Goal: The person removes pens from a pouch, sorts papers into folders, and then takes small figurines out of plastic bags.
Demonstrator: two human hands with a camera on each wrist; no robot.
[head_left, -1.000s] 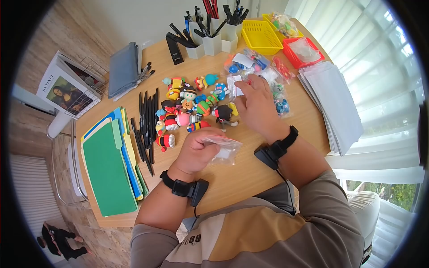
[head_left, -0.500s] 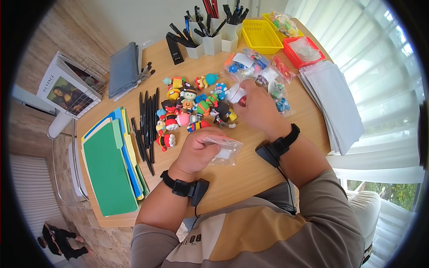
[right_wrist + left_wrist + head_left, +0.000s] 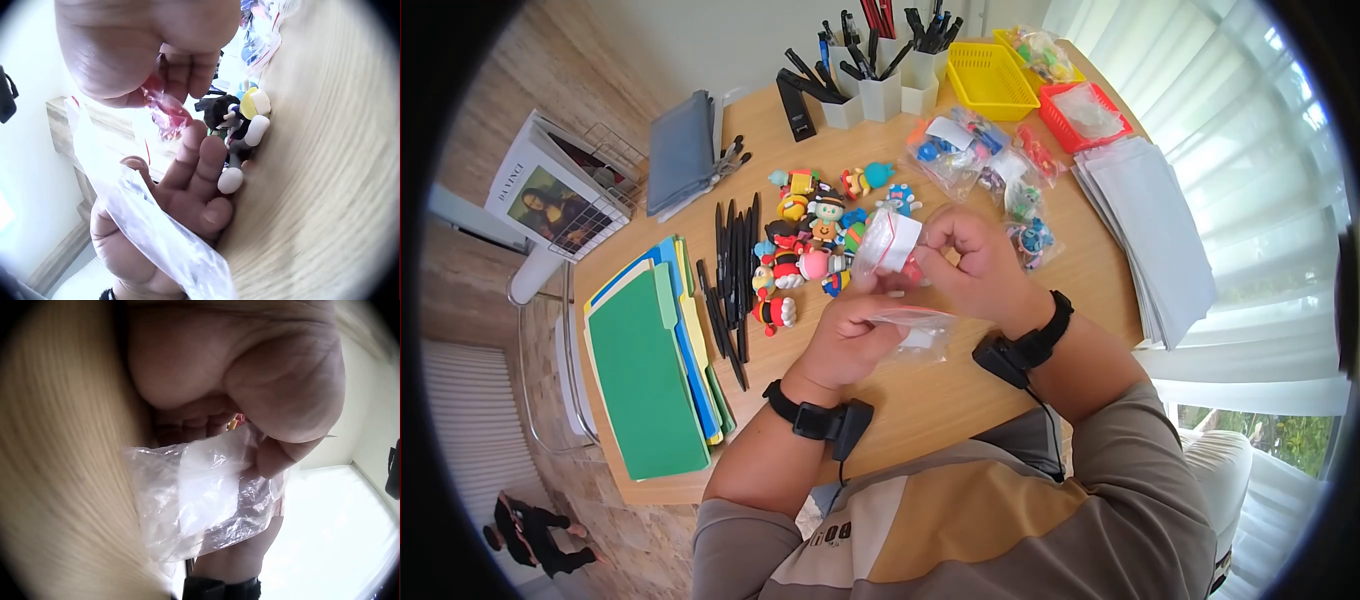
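My left hand point(image 3: 850, 340) holds a clear zip bag point(image 3: 928, 328) with a white slip in it, pinned by the thumb. That bag point(image 3: 209, 494) hangs from the hand in the left wrist view. My right hand point(image 3: 980, 262) pinches a second zip bag point(image 3: 888, 240) with a white label, just above the left fingers. Something red point(image 3: 167, 117) shows through its plastic below the right fingers in the right wrist view; its shape is hidden. Left fingers point(image 3: 187, 159) reach up close to it. A black-haired toy figure point(image 3: 232, 122) lies beyond them.
Several colourful toy figures point(image 3: 825, 215) cluster behind the hands. Filled zip bags point(image 3: 960, 150) lie at the right, near yellow point(image 3: 990, 80) and red point(image 3: 1085, 115) baskets and a paper stack point(image 3: 1145, 230). Black pens point(image 3: 728, 270) and folders point(image 3: 635, 370) are at left; pen holders point(image 3: 880, 98) stand behind.
My right hand has picked up a labelled zip bag from beside the figures and drawn it left and nearer, over the left hand. The left hand keeps its bag.
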